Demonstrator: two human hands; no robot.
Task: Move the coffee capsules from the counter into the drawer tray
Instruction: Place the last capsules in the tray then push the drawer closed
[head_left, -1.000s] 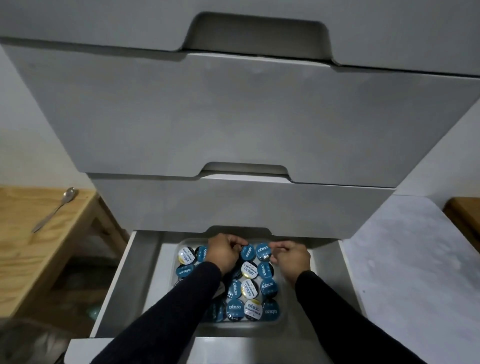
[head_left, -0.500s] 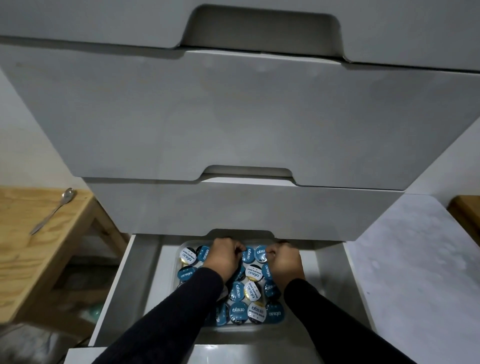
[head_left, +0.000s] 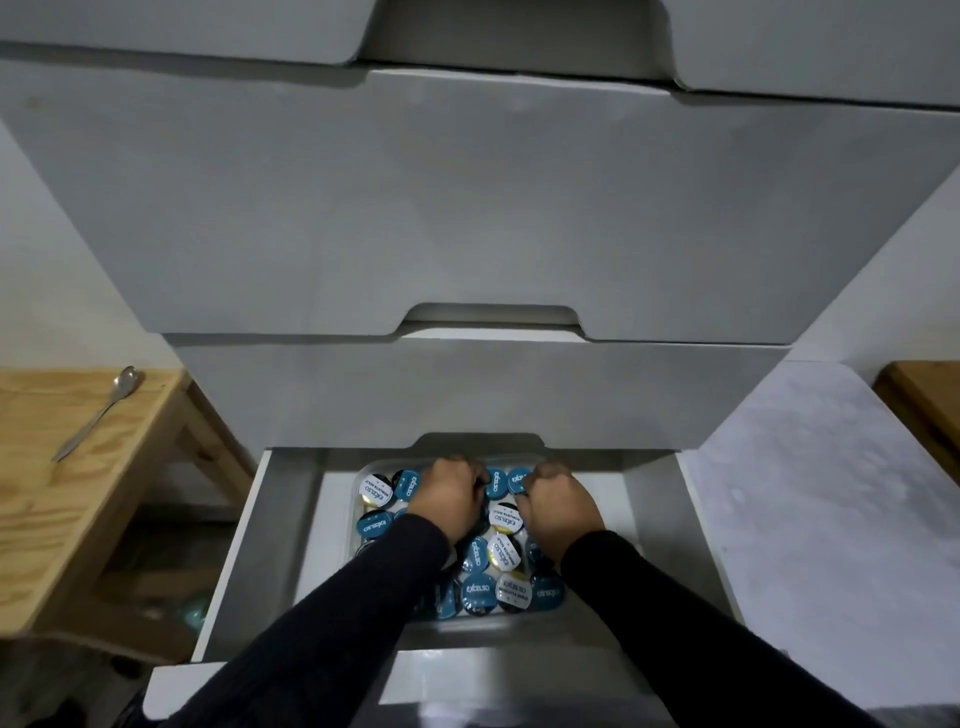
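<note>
Head view: we look steeply down from above and in front of the open drawer (head_left: 244, 545), close enough that both forearms fill the lower frame; the closed fronts (head_left: 467, 208) loom overhead.

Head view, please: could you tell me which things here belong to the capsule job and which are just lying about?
Job:
coffee capsules
clear tray
open drawer
left hand
right hand

Lying about:
spoon
wooden table

drawer fronts (head_left: 467, 208) matt | side table (head_left: 62, 467) wood | tray (head_left: 467, 626) seemingly clear plastic
</note>
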